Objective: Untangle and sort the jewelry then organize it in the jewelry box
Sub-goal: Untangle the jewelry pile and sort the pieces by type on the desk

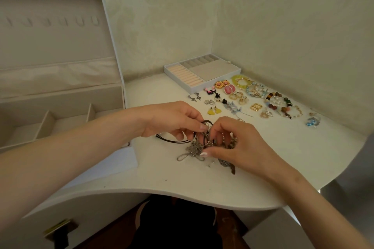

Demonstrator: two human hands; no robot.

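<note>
In the middle of the white table [182, 178], both hands worked on a knot of chains [194, 150]. L hand [172, 119] fingers [199, 126] pinched a black cord [206, 121] loop; R hand [234, 143] pinched the silver bits. The open jewelry box [60, 97] stood at the left. A tray [202, 73] sat far back, w/ sorted earrings [222, 95] & bracelets [277, 101] just near of it.

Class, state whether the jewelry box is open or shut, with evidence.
Open: the jewelry box lid stands raised, exposing divided compartments.
</note>
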